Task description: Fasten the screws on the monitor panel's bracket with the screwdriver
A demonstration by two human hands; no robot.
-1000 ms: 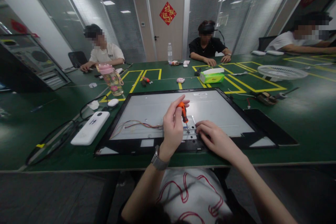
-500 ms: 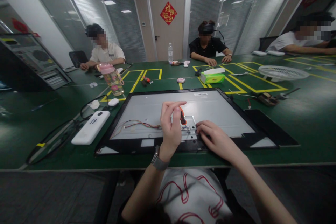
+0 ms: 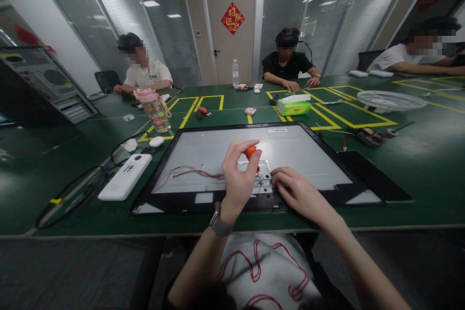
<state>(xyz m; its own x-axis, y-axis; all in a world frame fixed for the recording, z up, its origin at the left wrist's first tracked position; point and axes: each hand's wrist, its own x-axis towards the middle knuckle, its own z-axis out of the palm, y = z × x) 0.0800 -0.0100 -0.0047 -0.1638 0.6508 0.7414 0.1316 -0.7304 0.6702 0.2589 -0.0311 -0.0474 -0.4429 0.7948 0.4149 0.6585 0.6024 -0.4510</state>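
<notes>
In front of me a flat display panel [image 3: 196,151] with a black frame lies on the table, its grey metal back up. My left hand [image 3: 238,167] is curled around the orange end of a screwdriver [image 3: 250,151], thumb and fingers on its handle. The tool stands over a small metal bracket [image 3: 268,168] near the panel's front edge; its tip is hidden behind the hand. Beside the bracket, my right hand [image 3: 298,191] rests with bent fingers, the fingertips at the bracket's right side. Whether they pinch a small part cannot be made out. Thin wires [image 3: 192,170] run left from the bracket.
A white power bank [image 3: 125,177] and black cables [image 3: 76,198] lie to the left, near a pink-lidded bottle [image 3: 154,111]. Behind the panel stands a green tissue pack [image 3: 294,105]. A dark slab [image 3: 374,174] lies right. Several people sit across the table.
My left thumb and fingers have shifted around the screwdriver handle, and its orange end now shows between them. My right hand stays in place.
</notes>
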